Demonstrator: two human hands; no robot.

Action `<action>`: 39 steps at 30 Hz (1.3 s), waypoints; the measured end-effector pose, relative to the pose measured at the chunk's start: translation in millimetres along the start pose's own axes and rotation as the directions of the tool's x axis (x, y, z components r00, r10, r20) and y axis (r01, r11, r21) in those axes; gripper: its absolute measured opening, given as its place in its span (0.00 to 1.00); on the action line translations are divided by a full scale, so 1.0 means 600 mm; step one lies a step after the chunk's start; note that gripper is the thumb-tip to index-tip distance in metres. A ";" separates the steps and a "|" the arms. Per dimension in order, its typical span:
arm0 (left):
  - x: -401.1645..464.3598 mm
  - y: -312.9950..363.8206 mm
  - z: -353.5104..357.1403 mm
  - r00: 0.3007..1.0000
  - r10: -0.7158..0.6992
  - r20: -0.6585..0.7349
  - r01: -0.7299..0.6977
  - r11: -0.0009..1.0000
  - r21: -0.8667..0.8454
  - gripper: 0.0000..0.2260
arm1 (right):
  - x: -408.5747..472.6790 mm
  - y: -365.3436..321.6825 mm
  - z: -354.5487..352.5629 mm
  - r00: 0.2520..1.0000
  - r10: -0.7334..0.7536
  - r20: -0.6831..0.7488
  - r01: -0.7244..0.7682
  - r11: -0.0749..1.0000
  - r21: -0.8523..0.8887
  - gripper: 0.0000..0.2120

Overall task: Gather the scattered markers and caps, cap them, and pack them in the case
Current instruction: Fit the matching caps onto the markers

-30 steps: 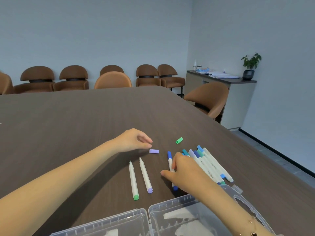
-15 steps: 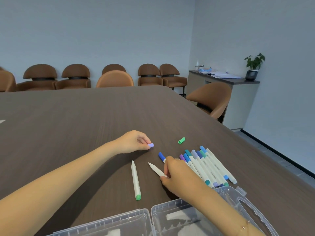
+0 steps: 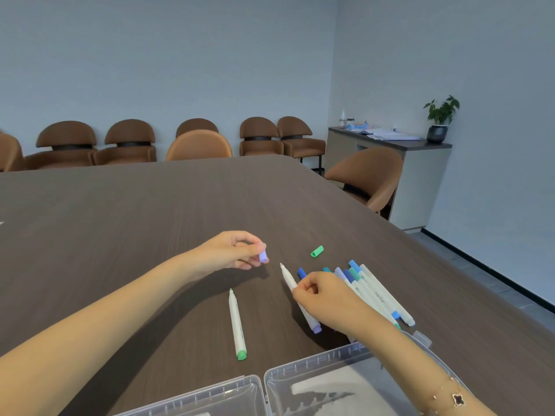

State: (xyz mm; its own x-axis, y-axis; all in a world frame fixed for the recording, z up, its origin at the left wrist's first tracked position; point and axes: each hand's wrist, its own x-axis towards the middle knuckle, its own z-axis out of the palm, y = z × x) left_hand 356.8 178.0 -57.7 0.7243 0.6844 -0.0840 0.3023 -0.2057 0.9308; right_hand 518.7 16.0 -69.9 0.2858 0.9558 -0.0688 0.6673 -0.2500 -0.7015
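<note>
My left hand pinches a small purple cap just above the table. My right hand grips an uncapped white marker with a purple end, its bare tip pointing up and left toward the cap, a short gap between them. An uncapped white marker with a green end lies on the table in front of me. A loose green cap lies farther out. A pile of several capped markers lies to the right, partly hidden by my right hand. The clear plastic case lies open at the near edge.
The dark wooden table stretches far ahead and to the left. Brown chairs line its far side, one more stands at the right. A sideboard with papers and a potted plant is against the right wall.
My left hand has lifted the purple cap off the table. My right hand has raised the purple-ended marker and tilted its tip toward the cap.
</note>
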 end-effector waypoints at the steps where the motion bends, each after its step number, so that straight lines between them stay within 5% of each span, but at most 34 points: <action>1: 0.000 0.000 0.004 1.000 0.003 -0.011 -0.003 1.000 -0.020 0.12 | -0.001 -0.003 0.000 1.000 -0.023 0.021 0.023 0.999 0.031 0.14; 7: 0.002 -0.001 0.019 1.000 0.015 -0.027 -0.016 0.999 -0.048 0.13 | -0.013 -0.019 0.001 0.992 -0.121 0.030 0.116 0.984 0.135 0.12; 26: -0.003 0.010 0.041 1.000 -0.001 -0.024 0.001 1.000 -0.008 0.11 | -0.010 -0.018 0.002 0.998 -0.036 0.060 0.026 0.987 0.161 0.13; 39: -0.010 0.046 0.063 0.993 -0.009 -0.116 0.006 1.000 -0.020 0.06 | -0.005 -0.014 0.014 0.992 0.067 0.104 -0.110 0.869 0.482 0.11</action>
State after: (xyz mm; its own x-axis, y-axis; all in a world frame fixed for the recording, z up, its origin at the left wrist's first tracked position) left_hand 384.1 141.6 -45.3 0.6447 0.7628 -0.0502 0.2946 -0.1873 0.9371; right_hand 506.2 16.5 -69.8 0.2566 0.9478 -0.1894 0.2173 -0.2475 -0.9442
